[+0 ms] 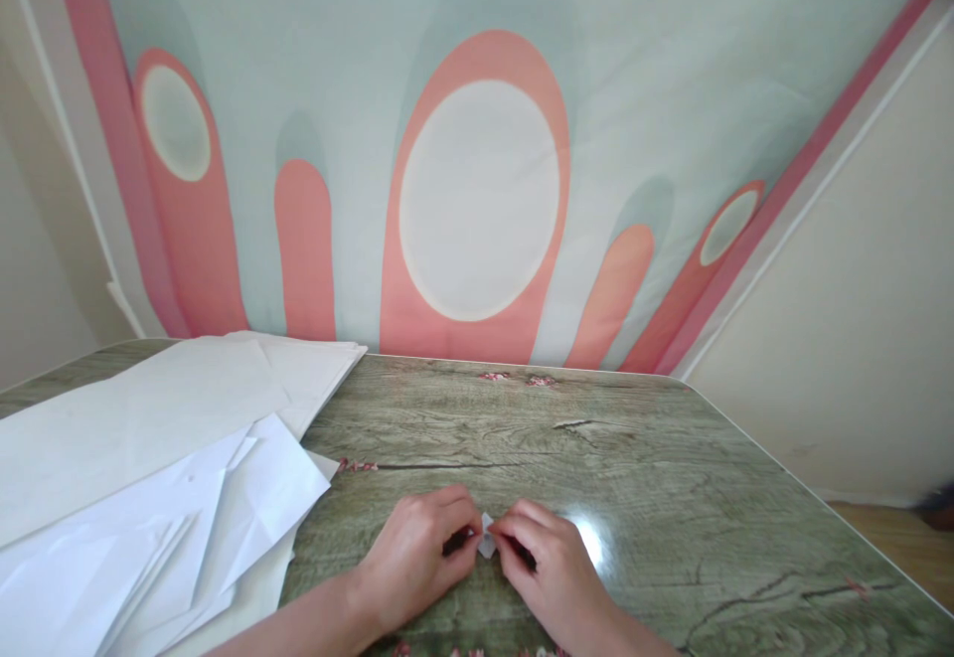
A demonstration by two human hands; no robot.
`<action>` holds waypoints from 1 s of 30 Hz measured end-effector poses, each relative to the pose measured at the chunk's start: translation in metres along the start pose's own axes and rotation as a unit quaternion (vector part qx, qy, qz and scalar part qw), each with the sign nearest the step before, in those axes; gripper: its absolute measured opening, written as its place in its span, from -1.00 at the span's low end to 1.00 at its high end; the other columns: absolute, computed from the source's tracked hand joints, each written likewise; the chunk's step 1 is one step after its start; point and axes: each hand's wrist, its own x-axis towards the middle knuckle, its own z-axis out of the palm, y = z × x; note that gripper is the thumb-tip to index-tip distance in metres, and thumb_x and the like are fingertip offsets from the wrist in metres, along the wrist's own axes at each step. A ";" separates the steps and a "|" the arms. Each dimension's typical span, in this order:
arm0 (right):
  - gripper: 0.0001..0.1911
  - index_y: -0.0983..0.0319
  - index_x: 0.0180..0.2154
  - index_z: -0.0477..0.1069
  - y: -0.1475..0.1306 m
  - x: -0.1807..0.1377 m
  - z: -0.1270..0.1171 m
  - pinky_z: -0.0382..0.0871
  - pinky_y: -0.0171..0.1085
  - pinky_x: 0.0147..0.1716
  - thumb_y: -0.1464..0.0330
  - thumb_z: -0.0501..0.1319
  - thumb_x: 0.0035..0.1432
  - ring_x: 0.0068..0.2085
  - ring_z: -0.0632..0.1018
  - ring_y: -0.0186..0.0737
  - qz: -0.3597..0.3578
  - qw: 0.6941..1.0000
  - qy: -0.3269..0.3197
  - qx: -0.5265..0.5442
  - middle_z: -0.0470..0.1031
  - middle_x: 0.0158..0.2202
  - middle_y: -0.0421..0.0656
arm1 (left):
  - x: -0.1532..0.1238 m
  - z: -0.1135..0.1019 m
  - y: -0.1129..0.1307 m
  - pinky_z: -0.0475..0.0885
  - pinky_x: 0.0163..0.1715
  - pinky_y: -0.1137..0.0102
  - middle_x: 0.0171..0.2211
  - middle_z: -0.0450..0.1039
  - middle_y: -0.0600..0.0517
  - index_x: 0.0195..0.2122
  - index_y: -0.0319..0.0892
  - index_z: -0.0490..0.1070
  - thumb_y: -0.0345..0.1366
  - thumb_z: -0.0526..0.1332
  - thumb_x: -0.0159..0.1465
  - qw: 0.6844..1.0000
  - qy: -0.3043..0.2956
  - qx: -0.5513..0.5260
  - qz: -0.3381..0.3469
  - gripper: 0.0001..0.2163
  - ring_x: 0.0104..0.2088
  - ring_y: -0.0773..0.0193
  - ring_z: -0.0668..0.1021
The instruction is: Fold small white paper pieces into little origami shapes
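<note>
"Two hands meet low over the wood-patterned surface (pixel 641 478): your left hand (pixel 426 558) and your right hand (pixel 552 560), fingertips nearly touching, pinch one small white piece (pixel 487 544) between them."

"Where exactly does the piece sit?"

"On the side of the surface nearest you, about midway across, caught between thumbs and forefingers, one of your hands at either side of it. Whether it also touches the wood pattern below, I cannot tell."

"And how far along am I?"

"With both hands clamped on it, you appear to be partway through handling this piece, by my reading. It looks like paper, perhaps folded, but your fingers cover much of it, so its full shape cannot be made out. You have not yet set it down; that much is left."

"What about the rest of the paper?"

"Off to your left, smooth white sheets (pixel 275 508) overlap loosely on top of larger off-white sheets (pixel 134 418), well apart from your fingertips. Neither hand grips any of them. How many you have already worked, if any, nothing on view establishes; the only piece in your grasp is the small one."
</note>
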 end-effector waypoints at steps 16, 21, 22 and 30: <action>-0.81 0.20 -0.38 0.48 0.005 0.001 -0.001 0.31 -0.35 -0.43 0.51 0.12 0.11 -0.43 0.47 -0.28 0.013 0.999 0.027 0.027 0.44 -0.46 -0.19 | 0.001 -0.006 -0.004 0.26 -0.45 0.53 -0.44 0.38 0.08 -0.41 -0.14 0.37 -0.45 0.09 0.20 1.000 0.008 0.017 0.003 -0.89 -0.45 0.33 0.44; -0.81 0.20 -0.35 0.48 0.003 0.000 0.001 0.31 -0.34 -0.41 0.51 0.11 0.12 -0.40 0.47 -0.26 -0.012 1.000 0.015 0.003 0.44 -0.44 -0.18 | 0.000 -0.007 0.001 0.29 -0.36 0.49 -0.34 0.42 0.06 -0.29 -0.11 0.39 -0.42 0.12 0.23 0.998 -0.020 0.033 0.043 -0.90 -0.36 0.28 0.48; -0.80 0.20 -0.35 0.48 0.003 0.000 0.001 0.31 -0.34 -0.41 0.51 0.11 0.12 -0.40 0.48 -0.26 -0.013 1.000 0.013 0.003 0.44 -0.44 -0.18 | 0.000 -0.007 0.002 0.29 -0.34 0.49 -0.34 0.43 0.06 -0.29 -0.11 0.39 -0.42 0.11 0.24 0.998 -0.024 0.036 0.047 -0.89 -0.35 0.28 0.48; -0.82 0.22 -0.33 0.47 0.005 -0.001 0.000 0.32 -0.34 -0.38 0.52 0.12 0.15 -0.38 0.49 -0.25 -0.003 1.000 -0.001 -0.001 0.44 -0.42 -0.16 | 0.000 -0.002 -0.004 0.31 -0.33 0.49 -0.36 0.45 0.05 -0.31 -0.12 0.42 -0.41 0.11 0.28 0.998 -0.029 0.034 0.033 -0.89 -0.35 0.27 0.49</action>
